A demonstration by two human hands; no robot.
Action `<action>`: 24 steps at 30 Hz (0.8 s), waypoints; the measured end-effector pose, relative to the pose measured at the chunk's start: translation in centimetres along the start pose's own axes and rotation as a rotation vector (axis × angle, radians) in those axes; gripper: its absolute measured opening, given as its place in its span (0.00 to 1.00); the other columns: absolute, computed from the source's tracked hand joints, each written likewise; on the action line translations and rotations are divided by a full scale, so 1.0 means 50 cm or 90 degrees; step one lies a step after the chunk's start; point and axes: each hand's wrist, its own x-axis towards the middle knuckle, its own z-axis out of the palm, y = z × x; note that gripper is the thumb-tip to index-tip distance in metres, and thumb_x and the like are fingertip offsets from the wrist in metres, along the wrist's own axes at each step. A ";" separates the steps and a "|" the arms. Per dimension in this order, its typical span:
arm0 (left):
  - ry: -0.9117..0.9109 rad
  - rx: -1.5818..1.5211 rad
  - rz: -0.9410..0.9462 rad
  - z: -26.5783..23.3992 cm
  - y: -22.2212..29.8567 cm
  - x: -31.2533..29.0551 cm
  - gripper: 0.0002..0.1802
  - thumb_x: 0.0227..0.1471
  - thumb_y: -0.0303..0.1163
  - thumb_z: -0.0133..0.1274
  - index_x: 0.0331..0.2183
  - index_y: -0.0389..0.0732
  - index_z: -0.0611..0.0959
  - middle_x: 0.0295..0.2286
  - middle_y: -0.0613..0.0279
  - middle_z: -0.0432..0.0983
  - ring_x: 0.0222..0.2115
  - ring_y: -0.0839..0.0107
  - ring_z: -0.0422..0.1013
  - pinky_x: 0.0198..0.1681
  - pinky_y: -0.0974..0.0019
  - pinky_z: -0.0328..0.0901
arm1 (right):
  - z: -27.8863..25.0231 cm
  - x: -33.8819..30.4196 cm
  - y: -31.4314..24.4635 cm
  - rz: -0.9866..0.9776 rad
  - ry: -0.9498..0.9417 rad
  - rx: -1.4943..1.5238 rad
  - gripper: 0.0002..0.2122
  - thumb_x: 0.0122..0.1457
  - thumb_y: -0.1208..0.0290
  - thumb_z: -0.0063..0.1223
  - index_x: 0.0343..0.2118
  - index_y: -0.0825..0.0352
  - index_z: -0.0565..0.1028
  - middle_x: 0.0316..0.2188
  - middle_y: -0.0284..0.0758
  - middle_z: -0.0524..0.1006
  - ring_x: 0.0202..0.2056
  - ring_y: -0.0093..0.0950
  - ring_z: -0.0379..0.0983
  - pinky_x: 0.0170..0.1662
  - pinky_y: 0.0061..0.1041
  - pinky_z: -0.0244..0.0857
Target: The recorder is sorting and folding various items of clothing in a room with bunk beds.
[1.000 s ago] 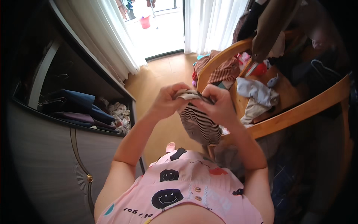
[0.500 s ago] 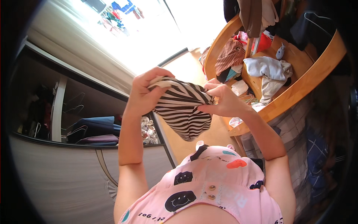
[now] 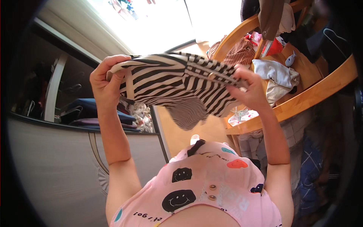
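A black-and-white striped shirt [image 3: 159, 79] is stretched in the air between my two hands, in front of my chest. A strip with a button runs along its upper right part, and a loose fold hangs from its middle. My left hand [image 3: 107, 79] pinches the pale edge at the left end, thumb in front. At the other end my right hand [image 3: 249, 90], slightly blurred, grips the cloth near the button strip.
At the left an open cabinet [image 3: 49, 90] holds hangers and folded dark clothes [image 3: 94, 109]. A curved wooden frame [image 3: 302, 96] stands at the right, bearing a pale blue cloth [image 3: 270, 70], a small bottle [image 3: 290, 59] and other clothes. Beyond is a bright window [image 3: 159, 22] with a curtain [image 3: 79, 28].
My hands have moved apart, the left going left and the right going right. The shirt, bunched before, is spread wider and its button strip shows. The view has shifted a little.
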 end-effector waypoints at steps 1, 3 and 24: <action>0.012 -0.002 -0.012 -0.006 0.008 -0.014 0.09 0.39 0.21 0.54 0.30 0.33 0.79 0.26 0.63 0.74 0.28 0.78 0.67 0.33 0.77 0.61 | -0.003 0.003 -0.012 -0.017 0.035 0.008 0.09 0.38 0.82 0.53 0.21 0.70 0.64 0.19 0.31 0.63 0.24 0.21 0.59 0.29 0.18 0.55; 0.021 0.189 0.130 -0.025 0.046 -0.044 0.10 0.37 0.27 0.57 0.27 0.35 0.79 0.25 0.63 0.74 0.27 0.76 0.68 0.31 0.75 0.61 | -0.023 0.001 -0.058 -0.039 0.020 -0.089 0.08 0.38 0.81 0.50 0.22 0.70 0.64 0.20 0.32 0.63 0.23 0.25 0.60 0.28 0.19 0.56; -0.447 0.310 -0.001 0.238 -0.229 -0.113 0.15 0.46 0.33 0.50 0.38 0.39 0.74 0.26 0.57 0.76 0.21 0.71 0.69 0.25 0.69 0.64 | 0.160 -0.336 0.084 0.479 -0.371 0.475 0.20 0.53 0.76 0.45 0.51 0.67 0.62 0.51 0.38 0.63 0.50 0.26 0.62 0.52 0.21 0.55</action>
